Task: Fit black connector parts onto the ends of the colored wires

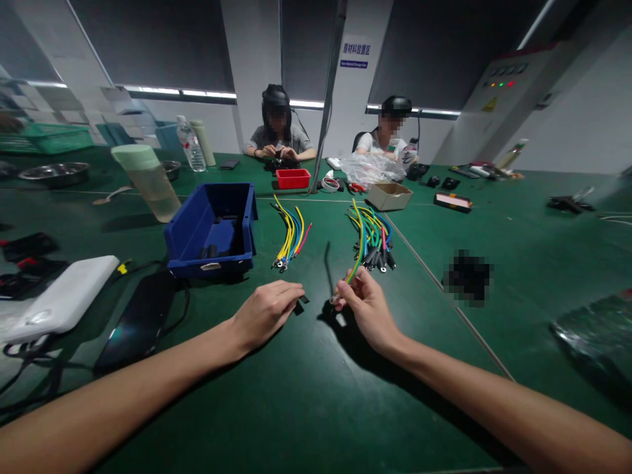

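My right hand [369, 308] pinches a yellow-green wire [356, 262] near its lower end, where a metal ring terminal [334, 300] pokes out past the fingertips. Between the fingers of my left hand [266, 311] is a small black sleeve [304, 299], held a short way left of that terminal. Beyond the hands lie two wire groups. The left bundle [292, 237] has yellow, blue and red wires with bare ring terminals; on many wires of the right bundle [370, 227], black sleeves cover the terminal ends. A blue bin [210, 262] holds more small black pieces.
Left of the bin stand a green-lidded water jug [148, 184] and a white power bank [69, 296], with a black phone-like device [135, 322] nearby. Further back are a red tray [293, 178], a cardboard box [389, 196] and two seated people across the green table [316, 408].
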`<action>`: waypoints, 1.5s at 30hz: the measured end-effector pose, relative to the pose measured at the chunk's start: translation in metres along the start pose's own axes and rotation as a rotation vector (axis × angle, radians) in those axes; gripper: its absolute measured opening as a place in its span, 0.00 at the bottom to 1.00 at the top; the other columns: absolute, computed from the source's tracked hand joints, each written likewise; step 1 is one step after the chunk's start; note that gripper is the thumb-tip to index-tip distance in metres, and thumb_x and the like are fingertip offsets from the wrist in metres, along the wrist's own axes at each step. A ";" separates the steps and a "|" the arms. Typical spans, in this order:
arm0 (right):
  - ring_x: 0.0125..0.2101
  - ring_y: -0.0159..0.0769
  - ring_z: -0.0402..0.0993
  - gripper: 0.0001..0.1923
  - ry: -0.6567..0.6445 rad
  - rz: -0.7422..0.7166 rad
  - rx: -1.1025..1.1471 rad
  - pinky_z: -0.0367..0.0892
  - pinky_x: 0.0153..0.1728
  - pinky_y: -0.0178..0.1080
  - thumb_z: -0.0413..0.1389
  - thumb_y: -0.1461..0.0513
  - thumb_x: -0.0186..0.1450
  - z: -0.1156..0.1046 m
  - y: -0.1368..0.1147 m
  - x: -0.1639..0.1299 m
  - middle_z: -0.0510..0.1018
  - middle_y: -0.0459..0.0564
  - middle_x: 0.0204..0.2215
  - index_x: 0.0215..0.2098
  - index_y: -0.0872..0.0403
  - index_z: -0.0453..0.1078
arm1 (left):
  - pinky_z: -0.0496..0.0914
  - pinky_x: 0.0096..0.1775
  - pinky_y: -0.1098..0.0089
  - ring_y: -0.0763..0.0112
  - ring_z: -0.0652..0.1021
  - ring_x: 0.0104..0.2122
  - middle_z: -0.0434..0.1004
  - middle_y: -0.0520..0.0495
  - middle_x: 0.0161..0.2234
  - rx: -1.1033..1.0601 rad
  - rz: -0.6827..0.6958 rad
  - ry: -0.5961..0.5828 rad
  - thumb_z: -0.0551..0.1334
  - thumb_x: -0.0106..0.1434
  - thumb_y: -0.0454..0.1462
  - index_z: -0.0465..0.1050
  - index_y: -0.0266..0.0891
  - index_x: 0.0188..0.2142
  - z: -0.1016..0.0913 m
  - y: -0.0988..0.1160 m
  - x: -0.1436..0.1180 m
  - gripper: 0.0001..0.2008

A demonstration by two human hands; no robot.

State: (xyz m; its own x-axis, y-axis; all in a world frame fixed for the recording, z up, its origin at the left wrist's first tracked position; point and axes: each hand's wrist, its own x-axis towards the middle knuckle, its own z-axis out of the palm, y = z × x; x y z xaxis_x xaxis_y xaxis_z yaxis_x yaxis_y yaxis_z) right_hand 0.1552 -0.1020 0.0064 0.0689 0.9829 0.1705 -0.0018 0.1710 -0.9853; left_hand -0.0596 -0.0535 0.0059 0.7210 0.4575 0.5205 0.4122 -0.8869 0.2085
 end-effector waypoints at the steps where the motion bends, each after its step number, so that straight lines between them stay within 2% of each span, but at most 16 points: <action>1: 0.24 0.32 0.71 0.12 -0.002 0.002 -0.003 0.68 0.26 0.37 0.56 0.52 0.62 -0.001 0.000 -0.001 0.70 0.43 0.26 0.33 0.49 0.59 | 0.74 0.44 0.64 0.66 0.78 0.41 0.78 0.43 0.42 0.000 0.007 0.000 0.54 0.65 0.31 0.71 0.38 0.43 0.000 0.000 0.000 0.10; 11: 0.26 0.32 0.72 0.12 -0.010 0.033 -0.050 0.69 0.29 0.37 0.56 0.54 0.62 -0.002 -0.007 -0.003 0.72 0.44 0.27 0.34 0.51 0.59 | 0.74 0.36 0.68 0.68 0.78 0.33 0.78 0.43 0.33 0.009 0.049 0.048 0.53 0.65 0.30 0.70 0.34 0.33 -0.001 0.004 0.000 0.08; 16: 0.28 0.33 0.75 0.16 0.011 0.079 0.024 0.71 0.29 0.37 0.58 0.55 0.60 -0.001 -0.011 -0.007 0.75 0.44 0.29 0.39 0.49 0.55 | 0.73 0.37 0.68 0.68 0.78 0.34 0.78 0.42 0.34 0.043 0.119 0.120 0.56 0.63 0.29 0.69 0.34 0.32 -0.002 0.007 -0.001 0.05; 21: 0.28 0.32 0.75 0.16 0.002 0.096 0.052 0.71 0.29 0.36 0.59 0.56 0.60 0.002 -0.014 -0.013 0.75 0.44 0.29 0.37 0.49 0.55 | 0.73 0.35 0.69 0.69 0.77 0.31 0.78 0.41 0.33 0.068 0.170 0.155 0.57 0.62 0.29 0.68 0.33 0.28 -0.003 0.009 0.001 0.06; 29: 0.28 0.32 0.76 0.15 -0.028 0.114 0.129 0.70 0.30 0.35 0.59 0.58 0.60 0.007 -0.015 -0.018 0.76 0.43 0.28 0.36 0.50 0.55 | 0.72 0.36 0.69 0.71 0.75 0.32 0.77 0.43 0.36 -0.037 0.131 0.182 0.58 0.62 0.29 0.69 0.33 0.35 -0.002 0.006 -0.001 0.02; 36: 0.29 0.34 0.77 0.16 -0.003 0.133 0.168 0.69 0.30 0.36 0.60 0.58 0.59 0.007 -0.018 -0.017 0.77 0.44 0.29 0.33 0.50 0.54 | 0.71 0.37 0.71 0.71 0.76 0.33 0.77 0.45 0.34 -0.120 0.055 0.172 0.61 0.62 0.31 0.70 0.35 0.36 0.001 0.005 0.000 0.02; 40: 0.29 0.34 0.77 0.16 0.021 0.142 0.161 0.69 0.29 0.35 0.60 0.57 0.59 0.006 -0.017 -0.016 0.77 0.44 0.29 0.34 0.50 0.55 | 0.71 0.36 0.71 0.72 0.76 0.32 0.76 0.47 0.32 -0.155 -0.002 0.139 0.61 0.62 0.33 0.71 0.35 0.36 0.002 0.010 0.000 0.03; 45: 0.30 0.35 0.77 0.17 0.028 0.139 0.148 0.68 0.27 0.35 0.60 0.57 0.59 0.006 -0.016 -0.017 0.77 0.44 0.29 0.34 0.50 0.54 | 0.71 0.35 0.71 0.71 0.76 0.32 0.76 0.46 0.32 -0.151 0.011 0.080 0.59 0.63 0.32 0.71 0.34 0.36 0.001 0.011 -0.001 0.03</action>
State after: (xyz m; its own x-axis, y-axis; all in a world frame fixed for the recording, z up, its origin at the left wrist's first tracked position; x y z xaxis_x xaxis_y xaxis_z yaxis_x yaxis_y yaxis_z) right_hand 0.1480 -0.1208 0.0189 0.0851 0.9959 0.0309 -0.1596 0.0442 -0.9862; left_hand -0.0548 -0.0640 0.0067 0.6759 0.4466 0.5863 0.3122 -0.8941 0.3212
